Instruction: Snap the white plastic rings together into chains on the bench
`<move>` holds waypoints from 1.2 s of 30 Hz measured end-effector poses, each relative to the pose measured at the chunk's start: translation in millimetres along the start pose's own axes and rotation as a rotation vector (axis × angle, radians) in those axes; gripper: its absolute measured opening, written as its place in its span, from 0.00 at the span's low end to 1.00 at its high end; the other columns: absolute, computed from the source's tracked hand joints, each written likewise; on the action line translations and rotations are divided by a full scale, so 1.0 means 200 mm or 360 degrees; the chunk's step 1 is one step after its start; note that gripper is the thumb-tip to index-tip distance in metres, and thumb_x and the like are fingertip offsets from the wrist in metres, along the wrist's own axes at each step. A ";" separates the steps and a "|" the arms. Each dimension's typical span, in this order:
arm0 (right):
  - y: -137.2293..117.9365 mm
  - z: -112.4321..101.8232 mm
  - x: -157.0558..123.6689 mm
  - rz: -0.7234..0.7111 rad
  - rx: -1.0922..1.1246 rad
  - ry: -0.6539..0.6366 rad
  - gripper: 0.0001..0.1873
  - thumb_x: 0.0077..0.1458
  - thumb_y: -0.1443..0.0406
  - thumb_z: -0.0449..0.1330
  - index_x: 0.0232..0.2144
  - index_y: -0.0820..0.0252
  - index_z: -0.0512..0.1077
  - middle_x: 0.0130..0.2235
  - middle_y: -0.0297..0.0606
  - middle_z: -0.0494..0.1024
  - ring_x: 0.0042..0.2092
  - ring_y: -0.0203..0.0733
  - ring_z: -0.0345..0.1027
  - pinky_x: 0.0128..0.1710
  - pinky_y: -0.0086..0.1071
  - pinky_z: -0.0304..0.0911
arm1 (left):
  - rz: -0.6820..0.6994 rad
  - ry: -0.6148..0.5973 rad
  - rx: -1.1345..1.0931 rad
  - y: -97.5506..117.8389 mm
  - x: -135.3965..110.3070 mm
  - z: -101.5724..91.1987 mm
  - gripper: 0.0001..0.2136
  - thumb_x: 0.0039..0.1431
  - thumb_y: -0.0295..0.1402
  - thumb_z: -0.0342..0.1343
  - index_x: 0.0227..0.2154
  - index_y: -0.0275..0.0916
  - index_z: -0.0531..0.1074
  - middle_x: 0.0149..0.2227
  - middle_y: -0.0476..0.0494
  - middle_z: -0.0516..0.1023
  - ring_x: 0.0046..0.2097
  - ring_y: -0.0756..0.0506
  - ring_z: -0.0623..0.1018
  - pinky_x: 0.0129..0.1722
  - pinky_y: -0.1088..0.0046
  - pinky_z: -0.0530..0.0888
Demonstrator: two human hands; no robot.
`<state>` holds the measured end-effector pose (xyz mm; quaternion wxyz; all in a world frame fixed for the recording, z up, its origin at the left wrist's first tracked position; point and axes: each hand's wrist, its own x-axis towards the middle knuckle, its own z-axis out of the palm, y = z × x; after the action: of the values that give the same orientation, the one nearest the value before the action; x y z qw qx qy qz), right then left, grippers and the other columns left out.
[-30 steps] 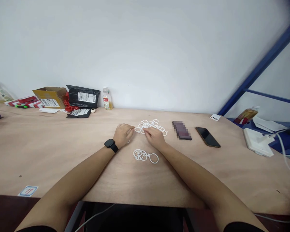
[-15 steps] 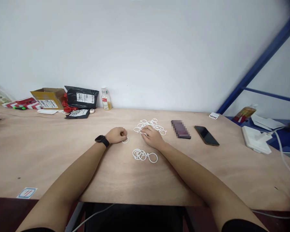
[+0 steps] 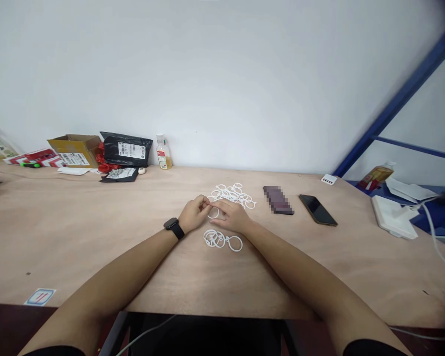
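Note:
My left hand (image 3: pixel 195 212), with a black watch on its wrist, and my right hand (image 3: pixel 232 216) meet over the wooden table (image 3: pixel 96 237). Both pinch small white plastic rings (image 3: pixel 212 212) held between their fingertips. Just behind the hands lies a loose pile of white rings (image 3: pixel 234 194). In front of the hands a short chain of linked white rings (image 3: pixel 222 240) rests flat on the table.
A dark case (image 3: pixel 278 200) and a black phone (image 3: pixel 318 209) lie right of the pile. A small bottle (image 3: pixel 163 153), black bags (image 3: pixel 126 148) and a cardboard box (image 3: pixel 74 150) stand along the back wall at left. A white device with cables (image 3: pixel 395 217) lies far right.
My left hand, which had drawn back left with a ring, has moved right again to meet my right hand. My right hand has pulled a little away from the pile toward me.

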<state>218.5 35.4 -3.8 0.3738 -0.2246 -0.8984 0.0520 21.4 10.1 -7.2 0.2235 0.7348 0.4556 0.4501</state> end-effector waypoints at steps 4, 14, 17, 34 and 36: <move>0.00 0.01 0.00 0.0077 -0.0004 0.0015 0.21 0.55 0.57 0.63 0.51 0.55 0.69 0.45 0.39 0.77 0.34 0.37 0.70 0.38 0.32 0.66 | 0.0010 0.0046 -0.0253 0.02 -0.01 0.01 0.09 0.57 0.38 0.56 0.34 0.36 0.70 0.29 0.46 0.78 0.29 0.51 0.74 0.28 0.76 0.69; 0.04 0.00 0.00 0.0231 0.0021 0.0074 0.21 0.57 0.58 0.61 0.52 0.53 0.68 0.48 0.40 0.76 0.38 0.41 0.72 0.43 0.36 0.67 | 0.0147 0.0138 -0.0095 -0.01 0.00 0.01 0.10 0.60 0.34 0.55 0.42 0.38 0.75 0.39 0.43 0.82 0.37 0.47 0.80 0.36 0.73 0.75; 0.04 0.00 0.01 0.0119 -0.0038 0.0201 0.18 0.57 0.57 0.62 0.49 0.53 0.71 0.50 0.43 0.73 0.50 0.47 0.68 0.50 0.41 0.65 | 0.0300 0.0182 0.0014 -0.02 0.00 0.00 0.09 0.61 0.35 0.56 0.41 0.39 0.77 0.38 0.43 0.80 0.36 0.49 0.78 0.35 0.74 0.75; 0.01 0.01 0.01 -0.0015 -0.0058 0.0280 0.07 0.62 0.65 0.56 0.35 0.56 0.74 0.36 0.38 0.79 0.39 0.43 0.71 0.43 0.39 0.63 | 0.0574 0.0186 0.0135 0.03 0.00 0.00 0.06 0.61 0.34 0.57 0.32 0.38 0.77 0.34 0.43 0.81 0.34 0.49 0.79 0.34 0.74 0.75; 0.01 0.01 0.01 -0.0007 -0.0067 0.0273 0.07 0.62 0.65 0.55 0.34 0.56 0.74 0.35 0.38 0.79 0.39 0.43 0.71 0.43 0.39 0.62 | 0.0576 0.0163 0.0176 0.04 0.00 -0.01 0.06 0.61 0.34 0.57 0.33 0.38 0.77 0.34 0.44 0.81 0.33 0.50 0.78 0.33 0.75 0.74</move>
<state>217.1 37.4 -4.2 0.4448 -0.2341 -0.8644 0.0129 24.2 5.6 -0.5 0.0746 0.7920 0.3508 0.4941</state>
